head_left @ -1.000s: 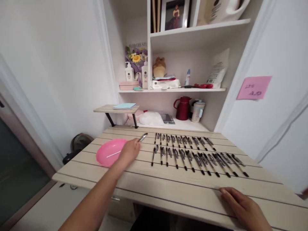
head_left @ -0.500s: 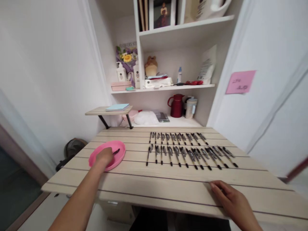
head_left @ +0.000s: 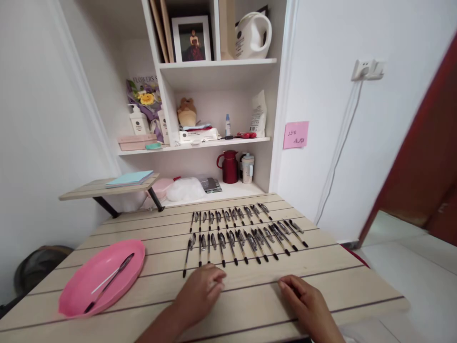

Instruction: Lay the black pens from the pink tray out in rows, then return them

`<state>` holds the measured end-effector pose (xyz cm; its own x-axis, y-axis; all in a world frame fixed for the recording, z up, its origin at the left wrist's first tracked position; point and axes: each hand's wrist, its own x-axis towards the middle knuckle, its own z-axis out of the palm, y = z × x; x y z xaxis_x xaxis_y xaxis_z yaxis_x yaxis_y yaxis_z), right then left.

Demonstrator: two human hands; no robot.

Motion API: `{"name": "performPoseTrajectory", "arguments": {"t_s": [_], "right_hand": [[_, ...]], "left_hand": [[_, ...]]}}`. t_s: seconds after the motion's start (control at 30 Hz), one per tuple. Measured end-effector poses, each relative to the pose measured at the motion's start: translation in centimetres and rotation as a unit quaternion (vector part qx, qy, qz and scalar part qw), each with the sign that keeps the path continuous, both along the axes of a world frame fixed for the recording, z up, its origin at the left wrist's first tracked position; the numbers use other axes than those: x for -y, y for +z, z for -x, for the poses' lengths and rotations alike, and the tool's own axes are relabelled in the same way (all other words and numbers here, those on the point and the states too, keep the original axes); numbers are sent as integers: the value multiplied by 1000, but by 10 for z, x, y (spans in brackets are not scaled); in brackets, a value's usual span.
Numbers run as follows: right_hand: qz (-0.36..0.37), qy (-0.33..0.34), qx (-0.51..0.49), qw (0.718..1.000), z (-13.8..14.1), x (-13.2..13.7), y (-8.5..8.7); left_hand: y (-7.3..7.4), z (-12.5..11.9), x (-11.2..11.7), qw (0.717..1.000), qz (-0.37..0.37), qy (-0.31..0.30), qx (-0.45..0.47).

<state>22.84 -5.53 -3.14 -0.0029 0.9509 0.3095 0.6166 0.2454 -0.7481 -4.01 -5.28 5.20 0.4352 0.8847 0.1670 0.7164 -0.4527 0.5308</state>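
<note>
Smoothly rounded, the dish [head_left: 76, 281] holds a pen [head_left: 113, 278].

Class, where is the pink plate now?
In the head view, the pink plate sits on the left side of the table, left of the left hand and the rows of pens, in front of the small shelf.

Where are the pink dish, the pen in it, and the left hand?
Pink dish [head_left: 102, 262]: head view, bare inner base.
Pen [head_left: 109, 283] in the dish: head view, mid-barrel.
Left hand [head_left: 199, 293]: head view, back of hand.
</note>
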Motion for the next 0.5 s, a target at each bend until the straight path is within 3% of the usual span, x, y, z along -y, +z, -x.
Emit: {"name": "performPoseTrajectory", "arguments": {"t_s": [0.13,0.23,0.33,0.4,0.5], "right_hand": [[9,-34,3,999,-25,-23,9],[8,-138,91,986,-57,-53,16],[44,-241,214,946,-82,-85,20],[72,-259,256,928,-88,-101,20],[92,-255,261,926,-90,-115,17]], "left_hand": [[-5,-40,-9,995,30,-88,31],[-5,-60,-14,986,61,-126,93],[-9,-73,-16,973,102,-131,159],[-13,-78,-17,968,120,-124,183],[-20,-80,-18,963,132,-120,203]]}}
